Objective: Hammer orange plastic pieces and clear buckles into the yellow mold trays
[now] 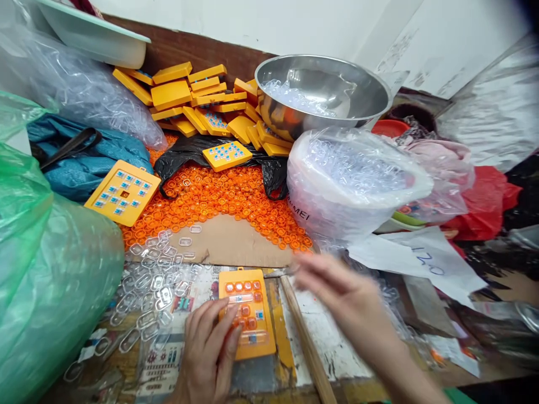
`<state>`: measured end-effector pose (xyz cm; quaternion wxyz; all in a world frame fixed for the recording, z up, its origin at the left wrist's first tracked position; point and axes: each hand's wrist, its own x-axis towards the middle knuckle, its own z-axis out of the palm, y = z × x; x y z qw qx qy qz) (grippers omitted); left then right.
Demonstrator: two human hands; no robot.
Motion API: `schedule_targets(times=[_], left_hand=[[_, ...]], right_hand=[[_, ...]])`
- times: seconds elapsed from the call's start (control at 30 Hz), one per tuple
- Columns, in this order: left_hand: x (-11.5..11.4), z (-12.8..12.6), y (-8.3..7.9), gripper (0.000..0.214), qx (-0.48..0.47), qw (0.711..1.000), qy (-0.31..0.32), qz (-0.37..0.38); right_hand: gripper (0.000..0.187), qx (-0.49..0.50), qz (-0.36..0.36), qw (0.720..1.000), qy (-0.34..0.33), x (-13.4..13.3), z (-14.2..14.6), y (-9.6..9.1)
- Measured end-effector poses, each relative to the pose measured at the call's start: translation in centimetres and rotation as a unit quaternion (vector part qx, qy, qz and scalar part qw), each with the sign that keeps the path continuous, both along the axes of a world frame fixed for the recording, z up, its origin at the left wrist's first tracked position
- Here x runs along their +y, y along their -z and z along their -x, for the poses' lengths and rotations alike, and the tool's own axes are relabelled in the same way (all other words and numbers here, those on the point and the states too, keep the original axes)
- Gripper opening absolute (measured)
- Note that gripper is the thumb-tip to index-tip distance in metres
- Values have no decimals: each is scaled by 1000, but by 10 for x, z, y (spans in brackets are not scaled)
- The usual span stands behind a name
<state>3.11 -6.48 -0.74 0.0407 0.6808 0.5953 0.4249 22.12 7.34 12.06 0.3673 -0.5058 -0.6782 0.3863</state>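
A yellow button panel (267,331) lies on the worktop in front of me, with clear orange caps in several of its slots and long clear caps across two rows. One small blue-and-white switch shows uncapped at its right side. My left hand (208,348) grips the panel's left side, fingers bent over its face among the caps. Off to the right of the panel, my right hand (341,297) is raised and smeared by motion, so what its fingers hold cannot be made out. Loose orange caps (210,193) form a heap behind, and clear oblong caps (147,286) are scattered to the left.
Beside the panel lies a wooden stick (307,342). More yellow panels (170,95) are piled at the back, near a steel bowl (324,112). A plastic bag of clear pieces (353,168) stands right; a green bag (71,269) crowds the left.
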Motion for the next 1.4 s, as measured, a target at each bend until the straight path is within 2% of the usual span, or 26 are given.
schedule_targets(times=[0.03, 0.1, 0.17, 0.23, 0.47, 0.7, 0.87, 1.0, 1.1, 1.2, 1.3, 1.4], left_hand=[[0, 1, 0, 41, -1, 1000, -11, 16], [0, 1, 1, 41, -6, 998, -37, 49], [1, -1, 3, 43, -10, 996, -53, 72], [1, -3, 5, 46, -11, 995, -61, 78], [3, -4, 5, 48, 3, 995, -66, 73], [2, -4, 5, 51, 6, 996, -56, 73], [2, -5, 5, 53, -6, 992, -68, 108], [1, -6, 5, 56, -23, 982, -75, 171], [2, -9, 2, 55, -77, 973, -80, 203], [3, -16, -8, 50, -173, 951, -94, 236], [2, -29, -22, 53, -337, 904, -85, 249], [1, -43, -34, 70, -487, 844, -74, 212]], right_hand=[[22, 29, 73, 996, -32, -18, 5, 19], [21, 57, 143, 987, -40, -42, 12, 52], [21, 60, 168, 983, -33, -51, 15, 74], [16, 48, 170, 984, -36, -50, 17, 83], [7, -30, 137, 989, -48, -46, 21, 82], [17, -36, 196, 979, -45, -45, 19, 95], [17, -23, 186, 981, -46, -41, 21, 97], [16, -9, 146, 989, -12, -53, 20, 99], [18, 22, 135, 990, 37, -66, 21, 105], [31, 79, 152, 982, 79, -79, 23, 111], [36, 137, 155, 971, 120, -90, 28, 109], [46, 159, 138, 959, 191, -100, 34, 103]])
